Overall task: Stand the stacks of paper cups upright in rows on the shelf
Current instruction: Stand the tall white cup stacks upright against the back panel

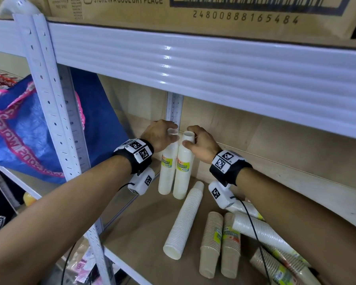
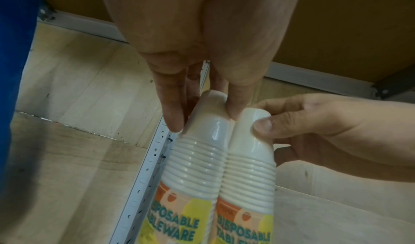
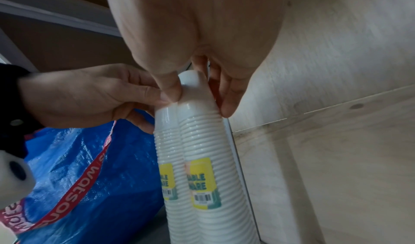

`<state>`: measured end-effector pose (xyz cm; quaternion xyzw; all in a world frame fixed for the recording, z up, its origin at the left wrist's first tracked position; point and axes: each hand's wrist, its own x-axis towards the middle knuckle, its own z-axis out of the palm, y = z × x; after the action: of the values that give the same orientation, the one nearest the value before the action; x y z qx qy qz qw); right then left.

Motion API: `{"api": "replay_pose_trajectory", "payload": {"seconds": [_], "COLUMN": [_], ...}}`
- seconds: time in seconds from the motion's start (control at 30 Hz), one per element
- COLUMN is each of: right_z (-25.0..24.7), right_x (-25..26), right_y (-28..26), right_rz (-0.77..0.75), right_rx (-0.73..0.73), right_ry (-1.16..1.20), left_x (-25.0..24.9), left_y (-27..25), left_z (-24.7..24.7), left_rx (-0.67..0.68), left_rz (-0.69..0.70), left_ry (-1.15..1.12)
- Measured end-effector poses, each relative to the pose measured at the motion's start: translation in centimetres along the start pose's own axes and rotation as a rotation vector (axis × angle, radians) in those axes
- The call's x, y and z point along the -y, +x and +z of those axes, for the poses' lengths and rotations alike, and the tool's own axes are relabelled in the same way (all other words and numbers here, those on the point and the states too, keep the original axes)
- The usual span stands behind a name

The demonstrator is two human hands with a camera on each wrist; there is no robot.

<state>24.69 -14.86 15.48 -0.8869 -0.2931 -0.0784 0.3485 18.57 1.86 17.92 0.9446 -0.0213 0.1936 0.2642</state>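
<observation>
A white metal rack (image 1: 49, 95) with perforated uprights is seen against a pale wood-grain wall (image 1: 275, 140). A cardboard box (image 1: 193, 13) is kept on the upper shelf. A blue bag (image 1: 29, 130) is hung left of the rack.

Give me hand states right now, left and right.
Left hand: closed, gripping the top of the left upright white cup stack.
Right hand: closed, gripping the top of the right upright white cup stack.
</observation>
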Motion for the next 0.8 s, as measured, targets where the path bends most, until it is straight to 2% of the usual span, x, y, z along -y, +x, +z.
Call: {"api": "replay_pose_trajectory", "payload": {"seconds": [0.23, 0.5, 0.7, 0.8], "right_z": [-0.6, -0.7, -0.7, -0.5], "right_x": [0.8, 1.4, 1.5, 1.3], "right_y": [-0.4, -0.4, -0.5, -0.3], "right_rz": [0.029, 0.019, 0.045, 0.036], "right_rx": [-0.032, 0.037, -0.022, -0.003], "right_ry": [-0.040, -0.048, -0.040, -0.046], "left_x": [1.0, 1.3, 1.4, 1.4], "left_y": [0.7, 1.1, 1.2, 1.3], "left_z": [0.3, 0.3, 0.3, 0.4], "left_rx": [0.039, 0.042, 0.062, 0.068], "left_rz": [-0.048, -0.064, -0.063, -0.074], "left_ry": [-0.058, -0.077, -0.083, -0.083]}}
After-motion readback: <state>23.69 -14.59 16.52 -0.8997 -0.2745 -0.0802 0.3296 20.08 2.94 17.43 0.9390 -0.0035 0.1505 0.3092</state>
